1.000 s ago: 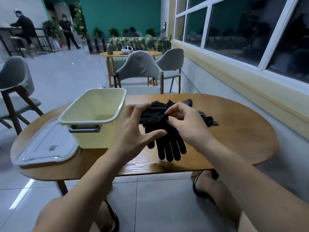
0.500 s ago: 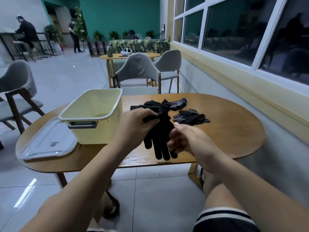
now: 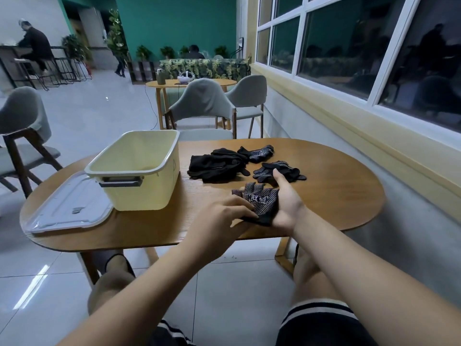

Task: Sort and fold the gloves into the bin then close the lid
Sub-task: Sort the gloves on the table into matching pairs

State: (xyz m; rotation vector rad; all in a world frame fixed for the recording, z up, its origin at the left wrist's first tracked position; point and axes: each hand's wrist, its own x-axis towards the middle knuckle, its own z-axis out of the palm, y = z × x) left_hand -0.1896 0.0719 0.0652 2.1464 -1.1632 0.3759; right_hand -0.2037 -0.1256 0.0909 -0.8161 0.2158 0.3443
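A black dotted glove (image 3: 262,203) with a white label lies across the palm of my right hand (image 3: 289,206), just above the table's near edge. The right thumb points straight up beside it, and the fingers are hidden under the glove. My left hand (image 3: 222,218) rests its fingertips on the glove's lower left edge. Behind lie a pile of black gloves (image 3: 217,166), one dotted glove (image 3: 260,153) and another dotted glove (image 3: 282,171). The pale yellow bin (image 3: 149,196) stands open at the left, with its grey lid (image 3: 69,208) flat on the table beside it.
The oval wooden table (image 3: 336,191) runs along a wall with windows on the right. Grey chairs (image 3: 204,103) stand behind the table and at the far left. My knees are under the near edge. People are far off in the back.
The hanging black glove from earlier is back on the pile. My right hand has come up under a dotted glove near the table's front, and my left hand has moved onto it.
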